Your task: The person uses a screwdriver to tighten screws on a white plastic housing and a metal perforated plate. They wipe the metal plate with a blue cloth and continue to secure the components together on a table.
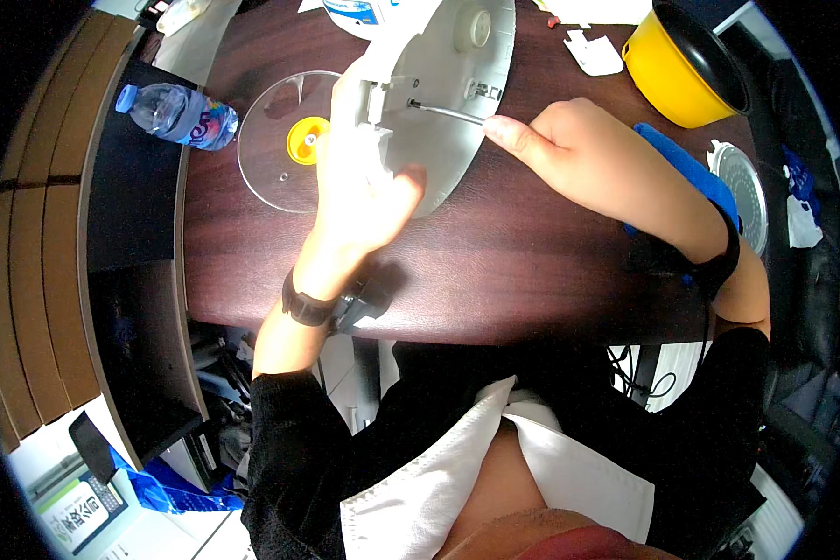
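My left hand (364, 177) grips the edge of a white round appliance base (443, 56), holding it tilted with its underside toward me on the dark wooden table (495, 271). My right hand (579, 154) is closed around a screwdriver (448, 113); its thin metal shaft points left and the tip touches a spot on the underside near a small bracket. The screwdriver's handle is hidden inside my fist. A clear round lid (285, 140) with a yellow knob lies flat just left of my left hand.
A plastic water bottle (179, 114) lies on its side at the table's left edge. A yellow pot (683, 63) with a dark inside stands at the far right, with a blue flat object (681, 168) and a round perforated metal plate (745, 191) near my right forearm. White paper scraps lie at the back.
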`<state>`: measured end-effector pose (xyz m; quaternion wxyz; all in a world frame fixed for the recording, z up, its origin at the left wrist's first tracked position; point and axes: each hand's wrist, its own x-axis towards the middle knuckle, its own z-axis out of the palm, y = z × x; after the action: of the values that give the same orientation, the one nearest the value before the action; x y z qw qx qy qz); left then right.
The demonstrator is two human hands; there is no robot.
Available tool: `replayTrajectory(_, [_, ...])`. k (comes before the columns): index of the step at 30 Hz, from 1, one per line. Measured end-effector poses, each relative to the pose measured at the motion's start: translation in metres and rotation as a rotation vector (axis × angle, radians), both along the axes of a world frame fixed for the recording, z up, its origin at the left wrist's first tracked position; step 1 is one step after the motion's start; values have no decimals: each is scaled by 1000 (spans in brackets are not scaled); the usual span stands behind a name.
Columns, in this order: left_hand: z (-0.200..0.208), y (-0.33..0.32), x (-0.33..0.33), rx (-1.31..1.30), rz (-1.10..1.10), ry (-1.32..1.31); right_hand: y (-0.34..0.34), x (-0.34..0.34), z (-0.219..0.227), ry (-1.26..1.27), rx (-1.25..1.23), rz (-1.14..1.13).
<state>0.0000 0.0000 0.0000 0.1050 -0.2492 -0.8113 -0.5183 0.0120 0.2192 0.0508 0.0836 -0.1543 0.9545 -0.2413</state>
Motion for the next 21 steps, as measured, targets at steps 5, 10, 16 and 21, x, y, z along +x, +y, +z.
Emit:
replayTrajectory(5, [3,0,-1,-23,-8,56,-3,-3,1,-529,-282,-65])
replayTrajectory(10, [-1,-3,-4,-24,-15,148,-6,0,-24,-1155,-831,31])
replayTrajectory(16, [15,1,2,83,21,-162,-11,5,-22,-963,-761,5])
replayTrajectory(21, [-1,-3,-2,76,-7,64,-1,10,-7,-10,-244,66])
